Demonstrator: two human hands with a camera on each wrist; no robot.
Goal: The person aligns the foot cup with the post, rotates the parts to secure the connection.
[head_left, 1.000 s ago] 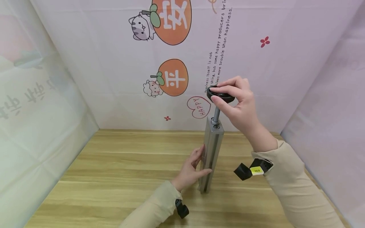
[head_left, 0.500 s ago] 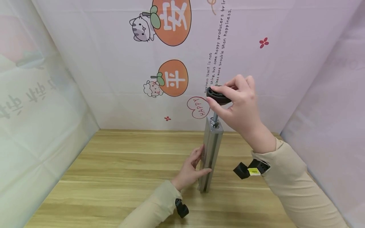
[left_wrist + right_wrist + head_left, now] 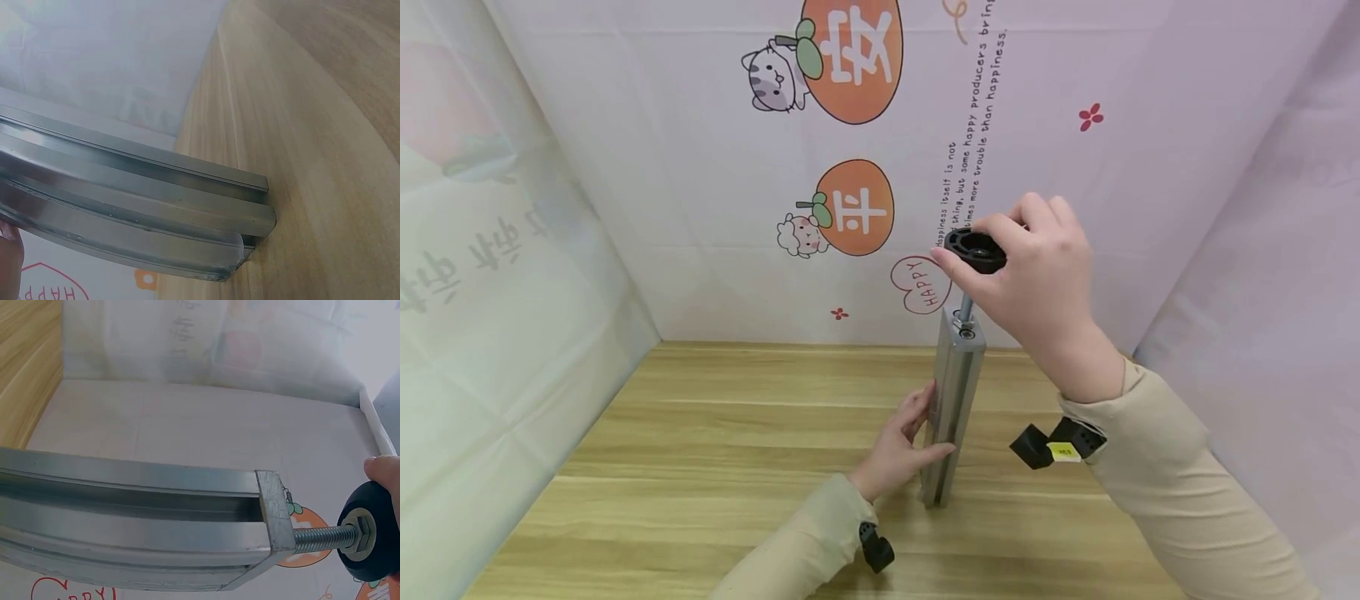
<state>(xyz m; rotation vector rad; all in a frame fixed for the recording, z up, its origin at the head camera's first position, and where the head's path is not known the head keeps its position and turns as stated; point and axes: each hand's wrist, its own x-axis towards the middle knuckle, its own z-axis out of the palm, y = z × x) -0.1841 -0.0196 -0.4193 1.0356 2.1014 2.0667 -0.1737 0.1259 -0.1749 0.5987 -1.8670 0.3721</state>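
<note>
An aluminum extrusion profile (image 3: pixel 957 400) stands upright on the wooden table, slightly tilted. My left hand (image 3: pixel 897 446) holds it low on its left side, thumb across the near face. From the metal end plate (image 3: pixel 276 512) on its top rises a threaded rod (image 3: pixel 324 539). The rod carries a black round leveling foot (image 3: pixel 977 252), with a nut (image 3: pixel 360 533) against its underside in the right wrist view. My right hand (image 3: pixel 1043 279) grips the foot's rim between thumb and fingers. In the left wrist view, the profile's slotted lower end (image 3: pixel 250 215) meets the tabletop.
The wooden tabletop (image 3: pixel 700 467) spreads around the profile. A printed cloth (image 3: pixel 737 283) with orange fruit drawings forms the back wall. More cloth hangs at the left (image 3: pixel 482 333) and right (image 3: pixel 1247 275). Black wrist cameras sit on both sleeves.
My right hand has turned around the rod, its thumb moving left along the foot's rim, and the foot has turned and tilted slightly. My left hand stays on the profile.
</note>
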